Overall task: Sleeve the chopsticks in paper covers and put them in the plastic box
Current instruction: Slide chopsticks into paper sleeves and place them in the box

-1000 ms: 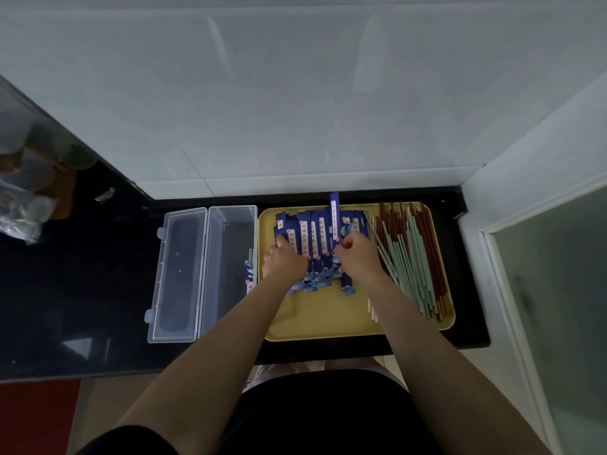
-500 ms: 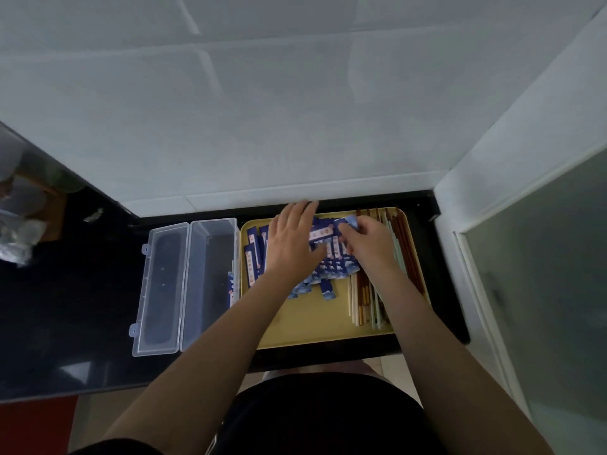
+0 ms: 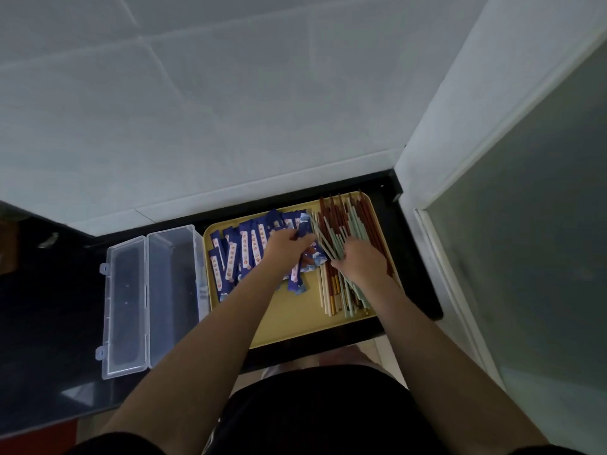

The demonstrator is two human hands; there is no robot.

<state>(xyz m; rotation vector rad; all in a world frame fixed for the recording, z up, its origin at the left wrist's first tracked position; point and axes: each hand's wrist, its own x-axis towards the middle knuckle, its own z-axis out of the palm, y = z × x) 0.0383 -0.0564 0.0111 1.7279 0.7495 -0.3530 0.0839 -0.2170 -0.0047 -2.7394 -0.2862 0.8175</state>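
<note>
A yellow tray [image 3: 295,323] lies on the black counter. Blue paper covers [image 3: 230,257] are heaped on its left half. Red-brown, pale green and cream chopsticks [image 3: 361,218] fill its right half. My left hand [image 3: 287,249] is over the right edge of the cover pile and pinches one blue cover [image 3: 305,229]. My right hand [image 3: 361,261] lies on the chopsticks, fingers curled round a few pale green ones [image 3: 323,238] that slant up-left toward that cover. The clear plastic box [image 3: 170,290] stands open just left of the tray.
The box's hinged lid [image 3: 124,307] lies flat on its left side. A white tiled wall rises behind the counter, and a white frame with a glass panel [image 3: 525,257] closes off the right. The counter's front edge [image 3: 312,349] runs just below the tray.
My left hand has gone from lying flat on the covers to pinching one at the pile's right edge. My right hand has shifted right from the covers onto the chopsticks. The view has tilted.
</note>
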